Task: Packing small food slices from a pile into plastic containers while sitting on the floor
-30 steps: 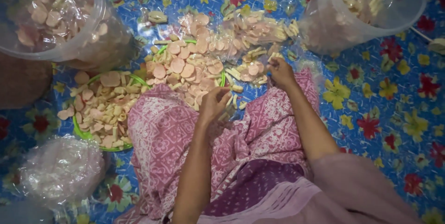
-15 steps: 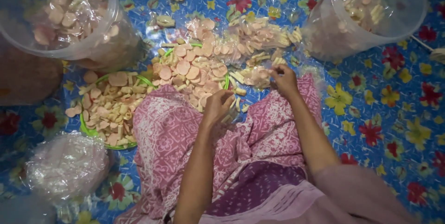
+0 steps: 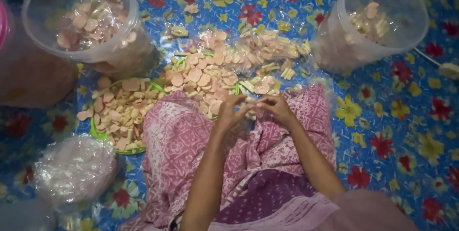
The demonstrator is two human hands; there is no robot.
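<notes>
— Hands? Left hand (image 3: 228, 111) and right hand (image 3: 277, 109) met fingertip to fingertip over the lap, above the pink patterned cloth (image 3: 191, 149). Fingers curled inward around something small between them; too blurred to tell what, or how firmly pinched.

— And just beyond?

— Pale pink cracker slices (image 3: 205, 75) heaped right ahead of the fingertips, spilling off a green-rimmed tray (image 3: 100, 135) at the left knee. Cut strips (image 3: 287, 73) mixed in on the right.

— Further out?

— Two clear plastic tubs: left tub (image 3: 38, 1) part-filled with slices, right tub (image 3: 411, 6) holding fewer. Tied clear bag (image 3: 71, 169) near the left edge, beside the tray. All set on a blue flowered mat (image 3: 382, 116).
</notes>
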